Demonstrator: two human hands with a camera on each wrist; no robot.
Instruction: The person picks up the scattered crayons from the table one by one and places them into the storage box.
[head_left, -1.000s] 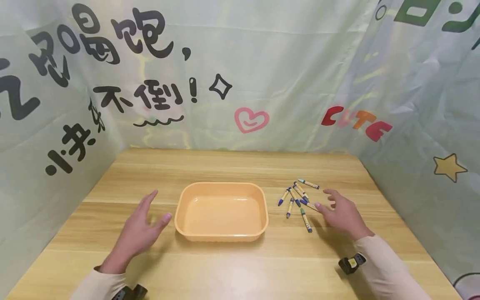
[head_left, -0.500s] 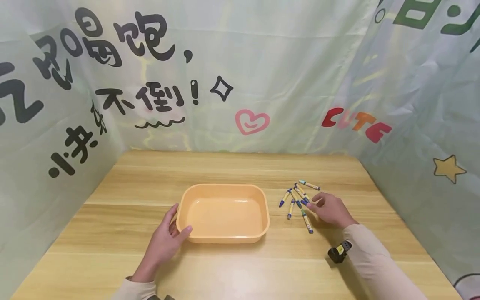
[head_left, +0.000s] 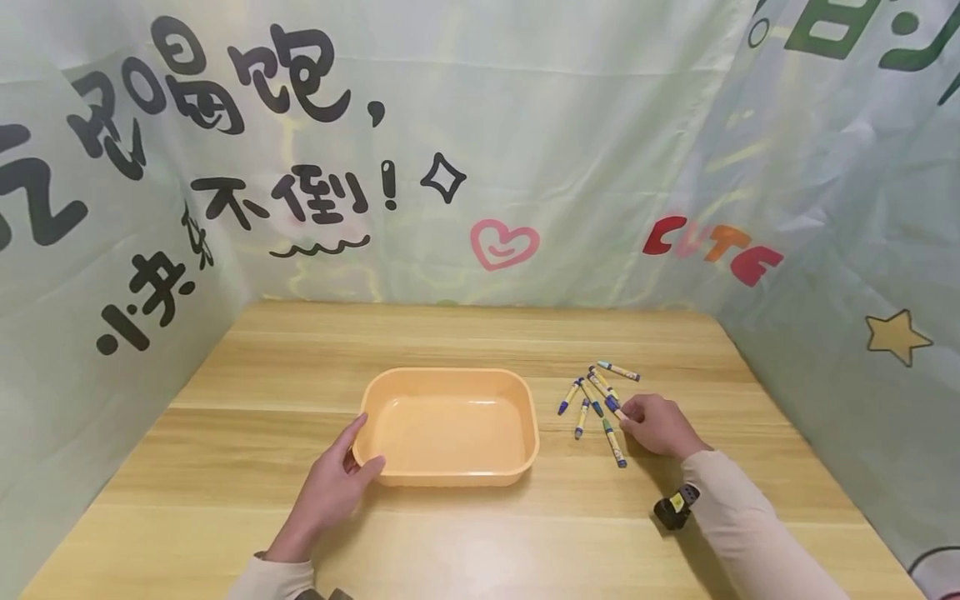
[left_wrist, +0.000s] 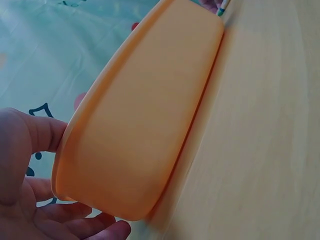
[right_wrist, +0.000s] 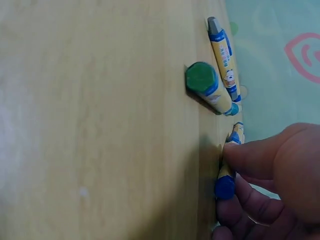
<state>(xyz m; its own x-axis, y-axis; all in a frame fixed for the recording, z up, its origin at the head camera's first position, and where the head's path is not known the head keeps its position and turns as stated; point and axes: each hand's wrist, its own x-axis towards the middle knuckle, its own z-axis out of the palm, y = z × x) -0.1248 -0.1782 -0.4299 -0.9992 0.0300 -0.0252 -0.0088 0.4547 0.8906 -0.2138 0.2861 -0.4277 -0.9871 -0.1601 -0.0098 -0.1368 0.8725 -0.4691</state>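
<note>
An orange plastic basin [head_left: 450, 480] sits in the middle of the table. My left hand [head_left: 327, 493] grips its near left corner, thumb on the rim [left_wrist: 59, 150] and fingers against the outer wall. To the right of the basin, my right hand [head_left: 660, 427] pinches a blue crayon [right_wrist: 225, 186] between thumb and fingers, low at the tabletop. Its blue tip [head_left: 612, 403] overlaps the crayon cluster in the head view. Close by lie a green crayon [right_wrist: 201, 79] and a grey crayon [right_wrist: 223, 57], both in yellow-and-blue wrappers.
Several more crayons lie loosely together between basin and right hand, including a dark blue one [head_left: 567, 397] and a light teal-tipped one [head_left: 619, 371] at the back. The wooden table [head_left: 480, 533] is bounded by printed cloth walls [head_left: 570, 150] at the back and sides.
My left hand has moved right onto the basin's corner and taken hold of it. My right hand has come down leftward to the crayons and pinched the blue one.
</note>
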